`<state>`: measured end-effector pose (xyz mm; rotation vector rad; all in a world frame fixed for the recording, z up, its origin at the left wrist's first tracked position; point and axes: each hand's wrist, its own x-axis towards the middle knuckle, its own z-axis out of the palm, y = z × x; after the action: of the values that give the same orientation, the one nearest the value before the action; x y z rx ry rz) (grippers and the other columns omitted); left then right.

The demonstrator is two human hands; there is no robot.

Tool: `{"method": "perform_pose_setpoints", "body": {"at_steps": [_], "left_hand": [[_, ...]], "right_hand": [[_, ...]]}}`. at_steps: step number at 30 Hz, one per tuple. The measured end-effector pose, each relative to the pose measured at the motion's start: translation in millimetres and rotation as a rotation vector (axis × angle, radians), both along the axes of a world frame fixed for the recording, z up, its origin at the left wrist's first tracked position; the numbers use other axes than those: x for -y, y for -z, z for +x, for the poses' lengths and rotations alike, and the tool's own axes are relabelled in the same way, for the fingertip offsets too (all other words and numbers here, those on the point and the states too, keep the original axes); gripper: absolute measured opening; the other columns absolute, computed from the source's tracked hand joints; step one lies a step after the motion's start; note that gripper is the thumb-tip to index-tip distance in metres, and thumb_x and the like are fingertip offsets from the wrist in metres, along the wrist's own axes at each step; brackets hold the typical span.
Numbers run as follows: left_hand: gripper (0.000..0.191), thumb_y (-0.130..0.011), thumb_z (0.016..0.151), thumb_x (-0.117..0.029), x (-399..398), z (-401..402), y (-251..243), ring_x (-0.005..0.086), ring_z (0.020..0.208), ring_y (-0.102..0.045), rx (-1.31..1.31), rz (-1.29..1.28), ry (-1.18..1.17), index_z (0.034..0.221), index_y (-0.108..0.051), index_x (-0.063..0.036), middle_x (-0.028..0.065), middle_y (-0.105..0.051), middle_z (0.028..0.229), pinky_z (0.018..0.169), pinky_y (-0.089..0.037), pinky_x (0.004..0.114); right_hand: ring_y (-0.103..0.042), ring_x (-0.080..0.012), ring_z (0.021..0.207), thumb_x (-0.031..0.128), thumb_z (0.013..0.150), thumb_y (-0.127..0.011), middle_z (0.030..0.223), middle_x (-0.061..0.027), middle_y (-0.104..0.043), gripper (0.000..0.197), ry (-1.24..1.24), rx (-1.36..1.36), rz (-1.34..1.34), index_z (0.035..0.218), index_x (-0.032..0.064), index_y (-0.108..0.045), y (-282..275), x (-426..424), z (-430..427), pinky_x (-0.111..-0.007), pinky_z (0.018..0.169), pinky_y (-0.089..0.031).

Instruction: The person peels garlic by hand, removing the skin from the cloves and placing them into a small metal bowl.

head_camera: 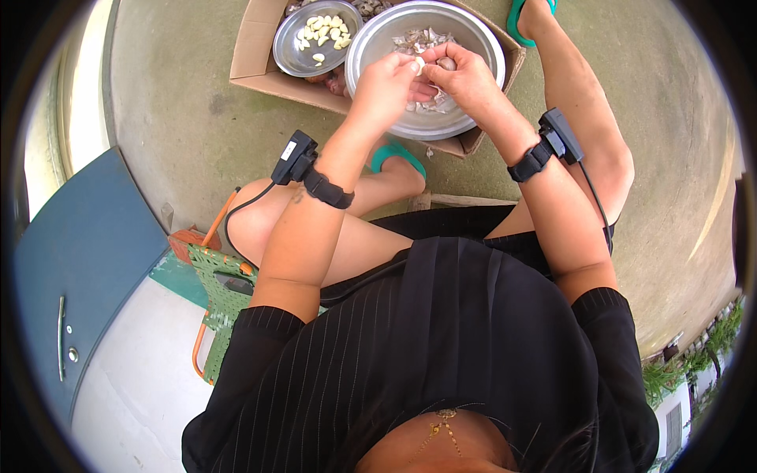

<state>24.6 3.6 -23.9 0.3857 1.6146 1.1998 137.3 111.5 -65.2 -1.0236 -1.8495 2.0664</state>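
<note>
Both hands are over a large metal basin (378, 115) that holds papery garlic skins (423, 40). My left hand (387, 86) pinches a pale garlic clove (420, 64) between thumb and finger. The fingertips of my right hand (464, 74) meet the same clove, and an unpeeled garlic piece (446, 63) rests against its curled fingers. Left of the basin, a smaller metal bowl (290, 56) holds several peeled garlic cloves (322, 29).
Basin and bowl rest on an open cardboard box (254, 50) on the concrete floor (183, 88). A green woven chair (219, 290) with an orange frame stands at left, near a blue door (89, 254). Green sandals (399, 156) are on the person's feet.
</note>
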Motion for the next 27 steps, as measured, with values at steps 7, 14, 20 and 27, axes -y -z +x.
{"method": "perform_pose_setpoints", "body": {"at_steps": [7, 14, 20, 27], "left_hand": [[0.027, -0.048, 0.099, -0.016, -0.4, 1.1, -1.9, 0.024, 0.082, -0.069, 0.012, -0.004, 0.006, 0.111, -0.056, 0.007, 0.0174, -0.067, 0.093, 0.075, -0.058, 0.032], [0.028, -0.047, 0.099, -0.016, -0.4, 0.1, -1.5, 0.0239, 0.083, -0.069, 0.024, -0.007, -0.017, 0.113, -0.055, 0.0069, 0.0168, -0.067, 0.094, 0.075, -0.058, 0.032], [0.027, -0.046, 0.099, -0.015, 0.4, 0.6, -1.8, 0.0235, 0.083, -0.069, -0.004, -0.005, -0.005, 0.112, -0.056, 0.0068, 0.0168, -0.067, 0.094, 0.075, -0.058, 0.031], [0.026, -0.047, 0.099, -0.015, -0.6, 0.7, -2.0, 0.0235, 0.082, -0.069, -0.004, -0.017, 0.012, 0.109, -0.056, 0.0069, 0.0169, -0.067, 0.095, 0.075, -0.058, 0.032]], "right_hand": [[-0.062, -0.0112, 0.076, 0.014, 0.084, -0.066, 0.083, -0.008, -0.069, 0.019, -0.001, 0.027, 0.053, 0.098, 0.0008, -0.065, -0.1, 0.1, 0.0, -0.027, 0.069, -0.051], [-0.063, -0.0109, 0.077, 0.015, 0.085, -0.067, 0.084, -0.0072, -0.07, 0.02, 0.024, -0.027, -0.034, 0.099, 0.0008, -0.065, 0.5, 0.6, -1.1, -0.027, 0.07, -0.051], [-0.06, -0.0094, 0.072, 0.016, 0.084, -0.068, 0.08, -0.0052, -0.068, 0.021, 0.001, 0.002, 0.004, 0.099, 0.0017, -0.065, -0.4, 0.5, -0.5, -0.026, 0.066, -0.05], [-0.06, -0.0096, 0.07, 0.017, 0.084, -0.068, 0.076, -0.0045, -0.067, 0.022, 0.005, 0.0, 0.017, 0.1, 0.0023, -0.066, 4.0, 0.6, -0.3, -0.026, 0.065, -0.049]]}}
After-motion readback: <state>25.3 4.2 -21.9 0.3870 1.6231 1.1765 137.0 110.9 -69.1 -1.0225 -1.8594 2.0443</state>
